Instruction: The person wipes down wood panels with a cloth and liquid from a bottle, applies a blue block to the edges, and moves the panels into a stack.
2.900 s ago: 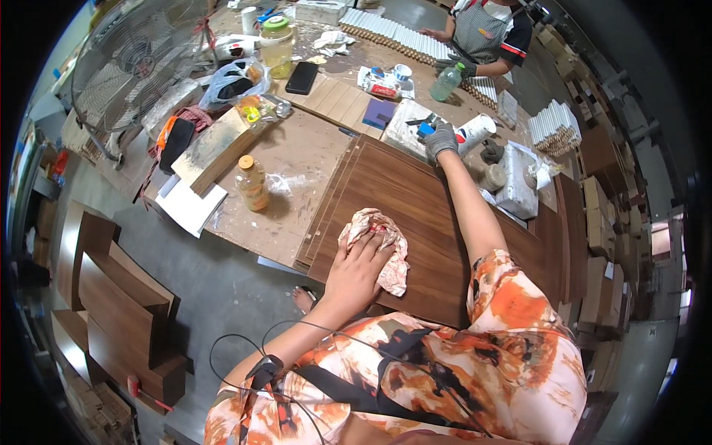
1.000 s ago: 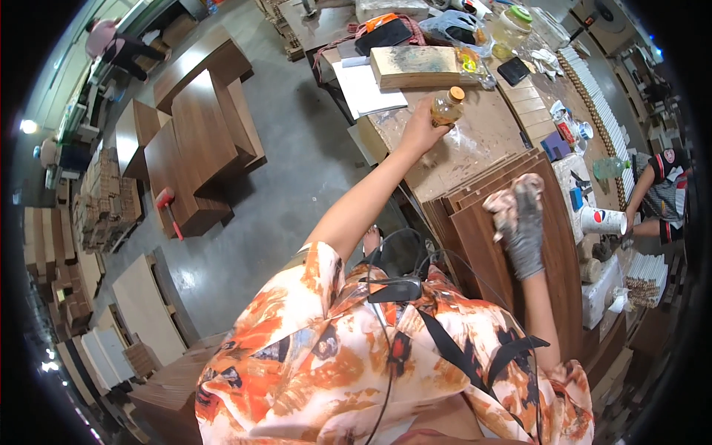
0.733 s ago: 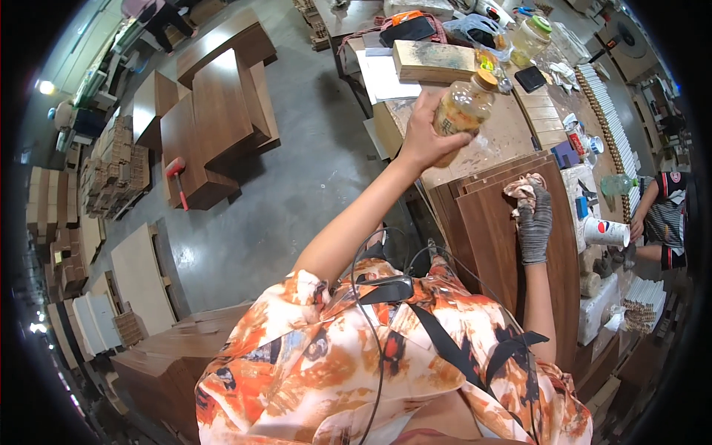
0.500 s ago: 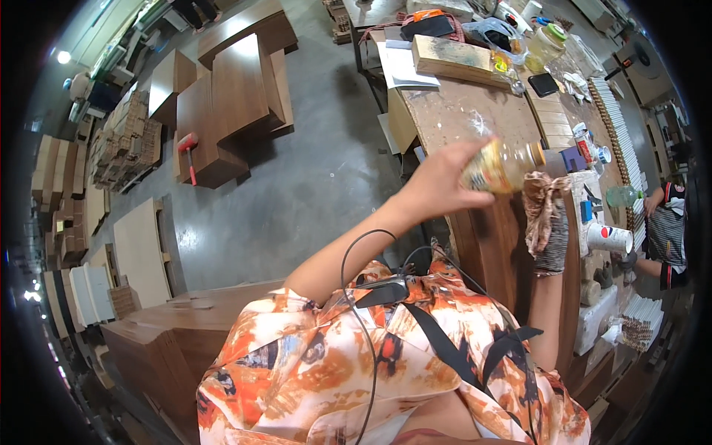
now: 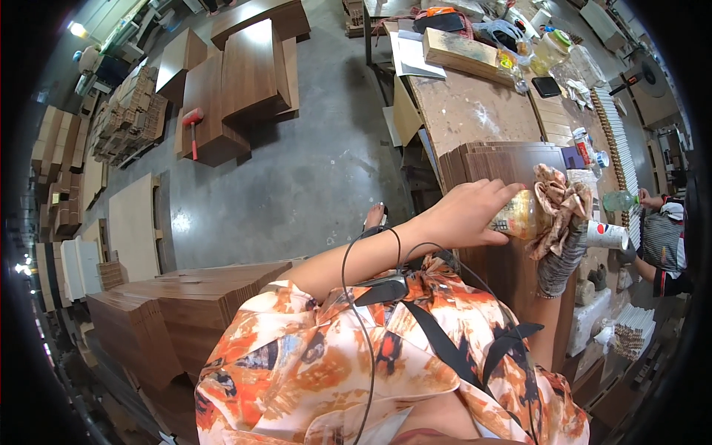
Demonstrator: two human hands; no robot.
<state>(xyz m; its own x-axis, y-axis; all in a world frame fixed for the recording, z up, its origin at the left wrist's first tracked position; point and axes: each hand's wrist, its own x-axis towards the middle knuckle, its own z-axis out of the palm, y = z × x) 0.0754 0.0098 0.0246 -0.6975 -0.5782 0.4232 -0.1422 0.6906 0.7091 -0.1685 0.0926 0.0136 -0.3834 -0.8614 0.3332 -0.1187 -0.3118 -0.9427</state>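
Note:
My left hand (image 5: pixel 469 213) is wrapped round a clear bottle (image 5: pixel 522 216) with a yellowish label, tipped on its side with its neck pointing right. The bottle's mouth end is hidden behind a stained, crumpled rag (image 5: pixel 558 209). My right hand (image 5: pixel 561 265), in a grey knitted glove, grips that rag, though its fingers are mostly covered by the cloth. Underneath both hands lies a stack of dark brown wood panels (image 5: pixel 486 159) on the workbench (image 5: pixel 463 104).
Along the bench's right side stand a paper cup (image 5: pixel 607 234), a green-tinted bottle (image 5: pixel 617 200) and a phone (image 5: pixel 545 87). A co-worker (image 5: pixel 662 245) is across the bench. More brown panels (image 5: pixel 211 311) are stacked at left; a red mallet (image 5: pixel 193 126) lies on panels farther off.
My left hand has brought the bottle right and nearer to me, so its neck now meets the rag. The bottle's orange neck end is no longer visible.

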